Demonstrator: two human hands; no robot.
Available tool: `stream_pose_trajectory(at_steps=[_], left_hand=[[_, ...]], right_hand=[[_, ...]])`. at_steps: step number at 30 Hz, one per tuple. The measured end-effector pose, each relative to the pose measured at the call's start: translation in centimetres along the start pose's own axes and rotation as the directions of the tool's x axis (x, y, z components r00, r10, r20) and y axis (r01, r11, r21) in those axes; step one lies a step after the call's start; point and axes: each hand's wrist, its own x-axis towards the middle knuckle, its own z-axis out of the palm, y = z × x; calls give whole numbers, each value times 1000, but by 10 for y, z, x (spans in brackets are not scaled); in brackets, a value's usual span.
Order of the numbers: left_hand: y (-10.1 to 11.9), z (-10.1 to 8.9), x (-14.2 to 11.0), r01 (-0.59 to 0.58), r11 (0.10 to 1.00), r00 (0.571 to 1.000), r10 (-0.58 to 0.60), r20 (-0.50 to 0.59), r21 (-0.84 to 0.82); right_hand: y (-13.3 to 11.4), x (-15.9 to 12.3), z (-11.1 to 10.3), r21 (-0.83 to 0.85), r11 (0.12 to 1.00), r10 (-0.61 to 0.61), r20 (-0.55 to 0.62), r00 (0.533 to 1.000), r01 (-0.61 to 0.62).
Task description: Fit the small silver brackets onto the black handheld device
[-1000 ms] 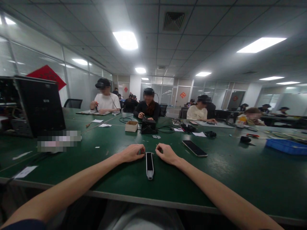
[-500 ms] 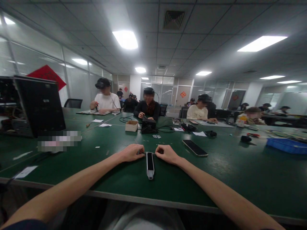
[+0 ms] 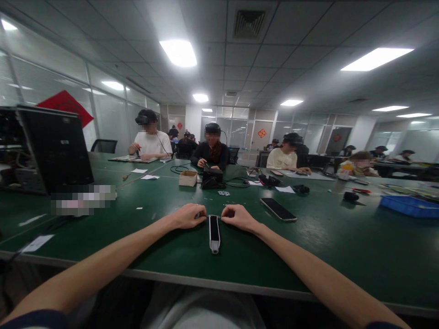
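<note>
A slim black and silver remote-like device (image 3: 214,233) lies lengthwise on the green table (image 3: 308,246) in front of me. My left hand (image 3: 189,215) rests curled at its far end on the left, fingertips pinched against the top corner. My right hand (image 3: 238,216) is curled the same way at the far end on the right, fingertips touching the device's top edge. Whether something small sits between the fingertips is hidden.
A black phone (image 3: 278,209) lies right of my right hand. Farther back stand a small cardboard box (image 3: 188,178) and a black device (image 3: 212,178) with cables. A dark monitor (image 3: 55,148) is at the left, a blue tray (image 3: 408,205) at the far right. Several people sit across the table.
Both hands have closed in slightly on the far end of the device, so their fingertips now touch it. The view has tilted a little; the device has stayed in place.
</note>
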Motion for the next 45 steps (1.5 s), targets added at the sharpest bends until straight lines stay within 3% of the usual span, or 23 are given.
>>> stream_pose_trajectory(at_steps=[29,45], left_hand=[[2,-3,2,-6,1000,1000,6,19,16],[5,-5,2,-8,1000,1000,7,21,16]], right_hand=[[4,4,8,61,998,-30,-16,999,31],[10,5,10,-23,1000,-16,1,1000,16]])
